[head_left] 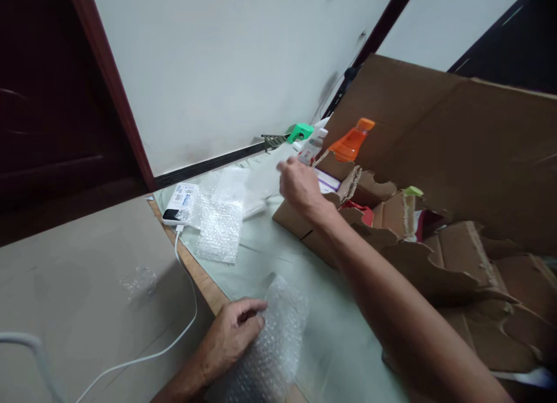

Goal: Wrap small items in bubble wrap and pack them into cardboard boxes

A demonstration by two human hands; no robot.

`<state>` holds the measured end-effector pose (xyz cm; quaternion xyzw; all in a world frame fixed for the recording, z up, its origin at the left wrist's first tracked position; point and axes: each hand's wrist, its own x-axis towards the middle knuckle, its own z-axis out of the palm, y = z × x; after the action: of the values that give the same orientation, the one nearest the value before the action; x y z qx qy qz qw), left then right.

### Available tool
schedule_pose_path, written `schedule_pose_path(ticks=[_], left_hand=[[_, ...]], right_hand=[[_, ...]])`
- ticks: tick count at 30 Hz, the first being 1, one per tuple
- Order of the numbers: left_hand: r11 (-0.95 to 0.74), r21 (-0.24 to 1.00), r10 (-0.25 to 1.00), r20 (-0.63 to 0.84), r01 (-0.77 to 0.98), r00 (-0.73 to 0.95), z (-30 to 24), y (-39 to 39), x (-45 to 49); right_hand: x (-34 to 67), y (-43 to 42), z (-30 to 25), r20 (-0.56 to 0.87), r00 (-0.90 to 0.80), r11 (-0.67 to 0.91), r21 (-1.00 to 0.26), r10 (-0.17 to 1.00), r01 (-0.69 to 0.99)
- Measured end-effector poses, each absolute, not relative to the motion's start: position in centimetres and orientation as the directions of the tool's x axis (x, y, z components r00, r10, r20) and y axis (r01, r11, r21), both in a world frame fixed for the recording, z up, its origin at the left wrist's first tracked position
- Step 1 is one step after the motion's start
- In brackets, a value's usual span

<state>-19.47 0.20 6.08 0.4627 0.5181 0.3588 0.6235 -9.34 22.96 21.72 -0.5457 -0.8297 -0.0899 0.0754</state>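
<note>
My left hand pinches the edge of a piece of clear bubble wrap at the near side of the covered table. Farther off, my right hand is stretched forward with its fingers closed, somewhat blurred. A thin whitish sheet, smeared by motion, meets its fingertips. Just beyond those fingers is a clear bottle with a white cap. More bubble wrap lies flat on the table, partly over a white device with a dark screen.
A divided cardboard box on the right holds an orange bottle and other items; its tall flap stands up behind. A green object sits near the wall. The white cable hangs off the wooden table edge. Plastic scraps lie on the floor.
</note>
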Motion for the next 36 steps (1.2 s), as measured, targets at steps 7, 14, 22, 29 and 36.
schedule_pose_path(ticks=[7, 14, 22, 29, 36], left_hand=[[0.321, 0.946, 0.922, -0.325, 0.057, 0.211, 6.5, 0.2, -19.3], [0.299, 0.952, 0.93, -0.307, 0.074, 0.202, 6.3, 0.0, -19.1], [0.307, 0.946, 0.927, -0.322, 0.104, 0.19, 6.6, 0.1, -19.1], [0.312, 0.946, 0.927, -0.324, 0.094, 0.189, 6.5, 0.1, -19.0], [0.249, 0.962, 0.943, -0.267, 0.11, 0.198, 5.8, 0.0, -18.7]], right_hand=[[-9.4, 21.6, 15.9, -0.145, -0.352, 0.364, 0.066, 0.925, 0.929], [-7.9, 19.7, 15.9, -0.15, -0.359, 0.366, 0.022, 0.921, 0.93], [-10.2, 19.0, 17.1, -0.025, -0.468, 0.465, -0.077, 0.883, 0.882], [-9.4, 18.7, 15.4, -0.07, -0.471, 0.453, -0.181, 0.879, 0.873], [-11.8, 18.0, 9.9, -0.177, -0.346, 0.272, -0.343, 0.921, 0.899]])
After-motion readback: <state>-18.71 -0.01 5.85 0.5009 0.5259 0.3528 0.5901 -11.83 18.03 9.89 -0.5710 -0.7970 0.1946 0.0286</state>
